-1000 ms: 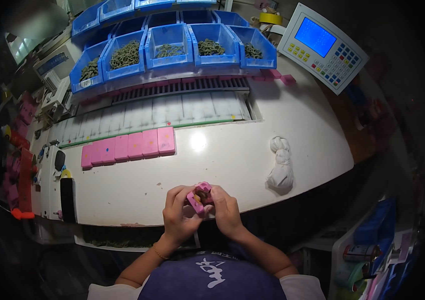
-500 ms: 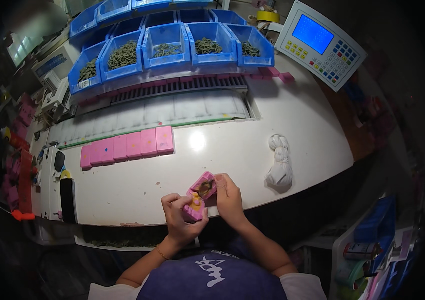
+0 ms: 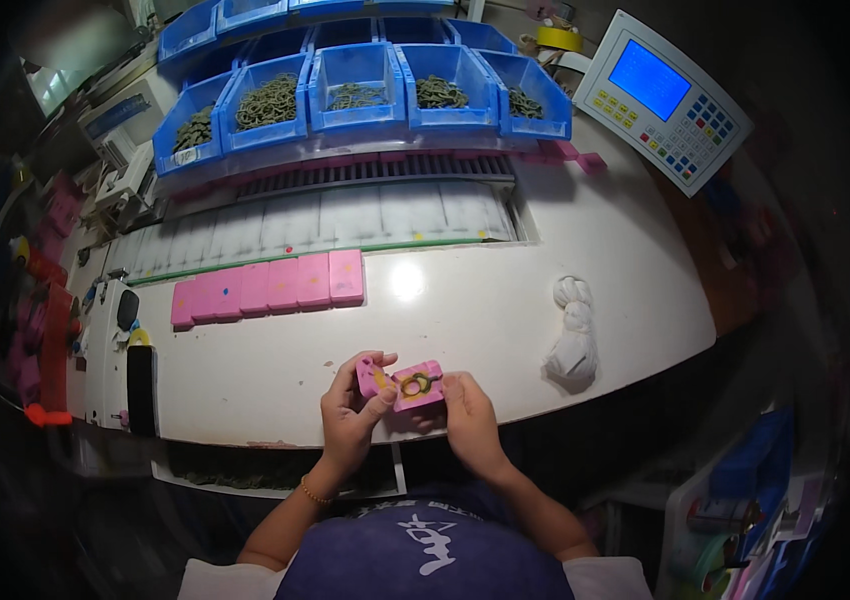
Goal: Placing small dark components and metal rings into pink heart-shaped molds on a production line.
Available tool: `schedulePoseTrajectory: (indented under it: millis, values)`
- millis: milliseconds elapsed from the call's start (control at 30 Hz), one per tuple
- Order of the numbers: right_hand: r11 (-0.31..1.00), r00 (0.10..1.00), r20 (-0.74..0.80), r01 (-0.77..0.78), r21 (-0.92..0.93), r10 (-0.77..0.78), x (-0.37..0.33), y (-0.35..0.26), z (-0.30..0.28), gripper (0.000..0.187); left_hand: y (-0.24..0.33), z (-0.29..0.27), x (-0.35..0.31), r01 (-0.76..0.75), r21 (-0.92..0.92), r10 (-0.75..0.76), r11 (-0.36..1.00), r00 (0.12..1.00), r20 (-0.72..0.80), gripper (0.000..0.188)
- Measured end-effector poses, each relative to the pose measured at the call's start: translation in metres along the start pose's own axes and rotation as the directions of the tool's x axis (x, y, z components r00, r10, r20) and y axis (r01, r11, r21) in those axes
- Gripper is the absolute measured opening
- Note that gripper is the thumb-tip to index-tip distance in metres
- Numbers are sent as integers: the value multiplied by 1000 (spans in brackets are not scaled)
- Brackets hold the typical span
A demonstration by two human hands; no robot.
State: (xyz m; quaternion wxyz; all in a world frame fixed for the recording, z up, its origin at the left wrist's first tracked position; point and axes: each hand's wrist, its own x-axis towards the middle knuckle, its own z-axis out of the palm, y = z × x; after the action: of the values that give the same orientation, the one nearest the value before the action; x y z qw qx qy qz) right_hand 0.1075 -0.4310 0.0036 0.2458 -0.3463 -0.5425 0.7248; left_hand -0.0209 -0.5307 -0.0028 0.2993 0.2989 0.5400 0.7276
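A pink rubber mould is spread apart between my two hands above the front edge of the white table. My left hand (image 3: 353,405) is closed on one mould half (image 3: 372,376), its thumb pressed near the yellowish inner face. With its fingertips, my right hand (image 3: 472,420) pinches the outer end of the other mould half (image 3: 419,402). In that half lies a dark green ring-shaped piece (image 3: 415,384). Whether the two halves are joined between my hands I cannot tell. A row of several closed pink moulds (image 3: 270,288) lies beyond my hands.
Blue bins (image 3: 353,88) with dark green pieces stand at the back. Before them runs a whitish slab (image 3: 315,223) with a green edge. A knotted white cloth (image 3: 572,335) lies right, below a control panel (image 3: 662,100). A black phone-like slab (image 3: 142,390) is at left.
The mould has turned from slanted to nearly level and its halves are spread wider. The ring-shaped piece now shows more plainly. The whole view has shifted slightly.
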Motion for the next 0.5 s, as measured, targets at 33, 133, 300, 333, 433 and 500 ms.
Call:
schedulePoseTrajectory:
  millis: [33, 133, 300, 333, 433, 500]
  values:
    - [999, 998, 32, -47, 18, 46, -4, -1, 3, 31, -4, -1, 1, -27, 2, 27, 1000, 1000, -7, 47]
    - [990, 975, 170, -138, -40, 143, -19, 9, 5, 30, -5, 5, 1, -53, -5, 53, 999, 998, -44, 47]
    - [967, 926, 279, -250, -55, 255, -38, -2, 7, 31, -2, 4, 3, 6, -60, -17, 998, 985, -171, 68]
    - [931, 875, 347, -252, -266, 336, -35, -15, 3, 32, 1, 2, 3, 8, -58, -18, 998, 985, -172, 68]
    - [782, 932, 346, 132, -609, 112, -27, -57, -8, 21, 9, -5, -2, -53, 45, 53, 998, 999, -9, 73]
    - [646, 837, 342, 547, -532, -427, -18, -69, -8, 12, 16, -6, -4, -53, 75, 51, 996, 998, 35, 73]
